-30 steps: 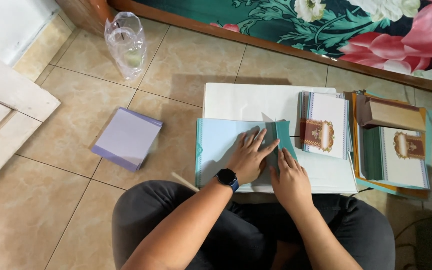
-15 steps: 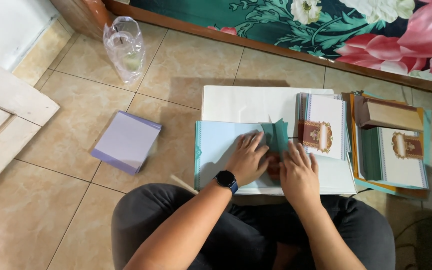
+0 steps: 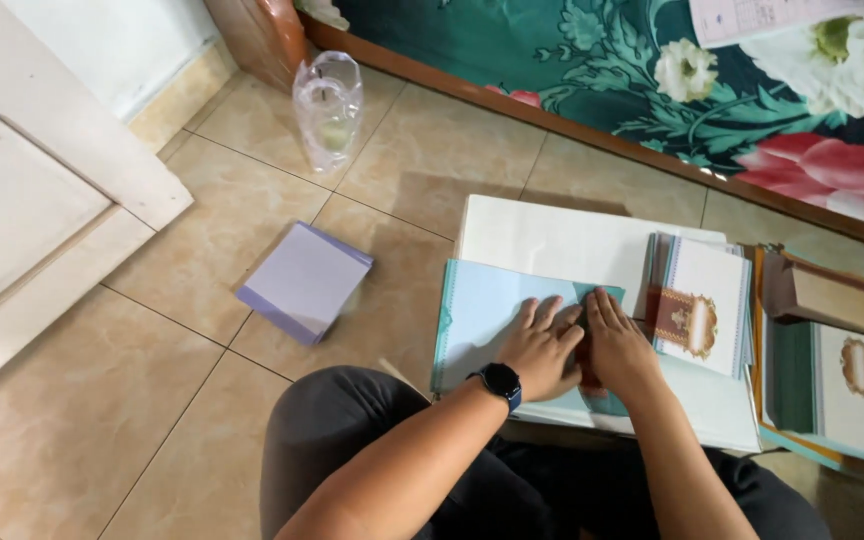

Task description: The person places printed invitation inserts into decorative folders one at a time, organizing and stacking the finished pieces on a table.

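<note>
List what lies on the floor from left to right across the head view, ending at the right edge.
White door → lavender paper stack → pale blue sheet → left hand → right hand → stack of ornate printed cards → open box of cards.

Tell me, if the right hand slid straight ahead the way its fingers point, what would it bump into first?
Probably nothing soon: the right hand points up across the white board, then bare floor tiles.
</note>
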